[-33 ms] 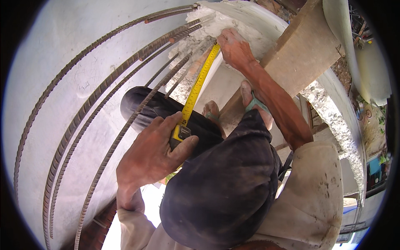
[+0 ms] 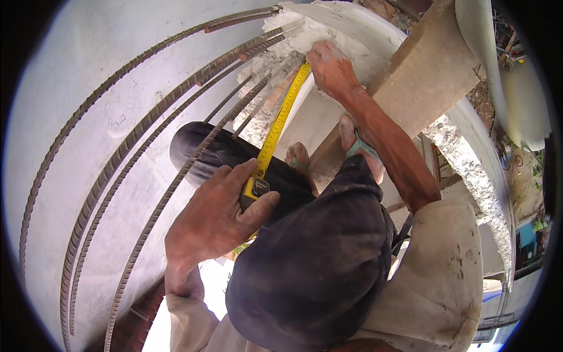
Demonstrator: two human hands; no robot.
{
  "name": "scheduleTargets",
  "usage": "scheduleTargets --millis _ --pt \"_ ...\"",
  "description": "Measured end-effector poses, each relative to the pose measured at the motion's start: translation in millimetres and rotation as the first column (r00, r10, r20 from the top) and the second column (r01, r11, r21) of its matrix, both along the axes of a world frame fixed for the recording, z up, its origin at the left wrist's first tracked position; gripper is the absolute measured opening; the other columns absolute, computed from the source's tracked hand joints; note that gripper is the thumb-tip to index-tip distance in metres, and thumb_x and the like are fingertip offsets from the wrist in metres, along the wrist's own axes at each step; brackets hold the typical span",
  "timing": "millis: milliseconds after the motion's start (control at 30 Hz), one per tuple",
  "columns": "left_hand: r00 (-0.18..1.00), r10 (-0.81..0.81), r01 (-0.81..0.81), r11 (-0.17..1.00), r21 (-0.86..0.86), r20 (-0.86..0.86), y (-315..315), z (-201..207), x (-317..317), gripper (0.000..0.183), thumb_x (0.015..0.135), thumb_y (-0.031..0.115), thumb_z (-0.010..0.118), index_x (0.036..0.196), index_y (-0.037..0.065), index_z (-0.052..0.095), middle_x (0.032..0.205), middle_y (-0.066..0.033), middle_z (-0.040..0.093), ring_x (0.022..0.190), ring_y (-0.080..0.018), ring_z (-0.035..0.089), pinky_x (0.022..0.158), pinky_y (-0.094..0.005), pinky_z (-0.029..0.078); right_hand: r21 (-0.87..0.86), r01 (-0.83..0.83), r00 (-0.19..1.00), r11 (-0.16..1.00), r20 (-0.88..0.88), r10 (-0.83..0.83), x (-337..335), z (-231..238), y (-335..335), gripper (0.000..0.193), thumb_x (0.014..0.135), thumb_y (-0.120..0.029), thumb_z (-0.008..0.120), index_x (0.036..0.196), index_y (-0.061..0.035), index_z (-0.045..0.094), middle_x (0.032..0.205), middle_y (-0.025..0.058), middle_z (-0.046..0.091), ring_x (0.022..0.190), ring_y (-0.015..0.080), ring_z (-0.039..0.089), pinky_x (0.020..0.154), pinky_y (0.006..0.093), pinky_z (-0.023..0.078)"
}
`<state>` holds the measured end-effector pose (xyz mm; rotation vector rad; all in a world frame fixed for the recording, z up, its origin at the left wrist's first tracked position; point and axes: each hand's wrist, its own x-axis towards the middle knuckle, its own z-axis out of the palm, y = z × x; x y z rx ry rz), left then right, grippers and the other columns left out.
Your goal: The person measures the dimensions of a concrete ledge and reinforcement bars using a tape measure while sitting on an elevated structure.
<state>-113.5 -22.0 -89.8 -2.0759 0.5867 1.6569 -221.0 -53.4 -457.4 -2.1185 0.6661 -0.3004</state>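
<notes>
So nearest are the person's knees in dark, dusty cloth trousers [image 2: 311, 270], and just left of them the left hand [image 2: 205, 217] has its thumb and fingers clamped around a yellow-and-black, boxy tape measure [image 2: 256, 188]. The case looks like hard plastic, so I'd guess light, tough and not too slippery, though dusty skin can't help the grip. Best hold is what you see: palm round the body, thumb on the near side, clear of the mouth. The flat yellow metal blade [image 2: 279, 122] runs out of it to the far side, pretty straight; I'd expect it springy lengthwise, easy to buckle if pushed sideways, and thin-edged, so handle it by the flats or the tip. At that far tip the right hand [image 2: 334, 67] has its fingers bunched together, but I can't tell if they pinch the end or just press it against the rough, broken white concrete [image 2: 358, 38]. Rusty ribbed steel bars [image 2: 108, 166] curve along the left. Writing-wise, the blade has dark graduations, too small to read reliably, and I can't make out any brand on the case.
</notes>
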Motion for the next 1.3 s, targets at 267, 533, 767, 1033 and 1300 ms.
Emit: scheduleTargets --millis 267,533,767,1033,1300 --pt "0.985 0.171 -0.172 0.984 -0.047 -0.021 20 2 4 0.071 0.097 0.050 0.061 0.141 -0.005 0.052 0.126 -0.0257 0.062 0.122 -0.0382 0.059 0.105 -0.0425 0.045 0.028 0.034 0.999 0.999 -0.022 -0.033 2 -3 1 0.018 0.080 -0.001 0.067 0.097 -0.0049 0.066 0.107 0.0096 0.061 0.109 0.0327 0.060 0.083 0.0443 0.057" --pt "0.979 0.196 -0.199 0.978 -0.057 -0.052 22 2 16 0.068 0.100 0.051 0.049 0.144 -0.001 0.053 0.136 -0.0275 0.060 0.127 -0.0374 0.057 0.110 -0.0397 0.041 0.020 0.042 0.999 0.999 -0.001 -0.042 2 -1 -1 0.013 0.081 -0.003 0.060 0.091 -0.0047 0.068 0.101 0.0113 0.060 0.103 0.0333 0.060 0.083 0.0449 0.056" --pt "0.934 0.344 -0.342 0.939 0.033 -0.094 13 1 20 0.072 0.099 0.057 0.049 0.144 0.001 0.053 0.133 -0.0258 0.062 0.125 -0.0347 0.059 0.108 -0.0394 0.042 0.057 0.038 0.999 0.998 -0.030 -0.036 0 0 -1 0.011 0.082 -0.004 0.061 0.091 -0.0032 0.068 0.102 0.0124 0.060 0.106 0.0350 0.059 0.086 0.0457 0.056" --pt "0.929 0.364 -0.365 0.931 -0.008 -0.072 21 4 30 0.078 0.095 0.064 0.050 0.142 0.002 0.057 0.124 -0.0243 0.067 0.116 -0.0331 0.062 0.102 -0.0399 0.046 0.093 0.095 0.995 0.991 -0.049 -0.090 5 -2 4 0.015 0.084 -0.004 0.061 0.098 -0.0054 0.067 0.111 0.0130 0.060 0.112 0.0356 0.058 0.090 0.0467 0.055" --pt "0.907 0.412 -0.417 0.908 -0.046 -0.090 19 3 31 0.078 0.094 0.066 0.049 0.140 0.004 0.059 0.123 -0.0243 0.067 0.114 -0.0329 0.063 0.100 -0.0404 0.047 0.105 0.122 0.992 0.987 0.011 -0.124 4 -6 2 0.011 0.084 -0.005 0.064 0.094 -0.0070 0.069 0.106 0.0111 0.061 0.108 0.0340 0.059 0.087 0.0457 0.055"
